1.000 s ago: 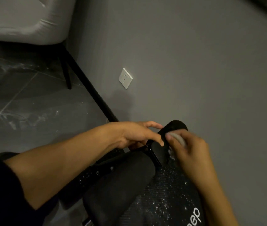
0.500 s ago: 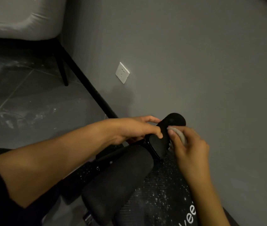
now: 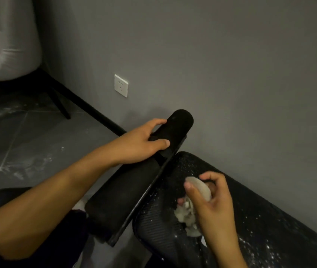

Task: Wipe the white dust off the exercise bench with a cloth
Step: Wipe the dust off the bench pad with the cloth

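"Head view: where is the cloth (image 3: 199,187), and what are the 2 hands doing?"

"The cloth is bunched in the right hand (image 3: 215,206), thumb and fingers curled close round it. Its loose end lies down on the black mesh pad of the exercise bench (image 3: 281,215), near the pad's upper end. The left hand (image 3: 144,144) has a closed grip on the upper foam roller (image 3: 175,128), fingers over the top and thumb on the near side. That looks like it steadies the frame."

"And the white dust (image 3: 267,247)?"

"Specks are scattered over the mesh, thickest toward the lower right, so I judge most of the pad is not yet wiped."

"How should this wipe go?"

"Press the cloth flat rather than balled, I'd say, and draw it in 1 direction down the pad with overlapping strokes. Mesh will probably trap powder in its holes, so firm pressure and a fresh fold of cloth each pass should help. Keeping the left hand on the roller should stop the bench shifting."

"Any brand or writing?"

"None I can read. A small white mark shows beside the right wrist, but the hand hides most of it. The wall socket (image 3: 121,85) carries no legible text."
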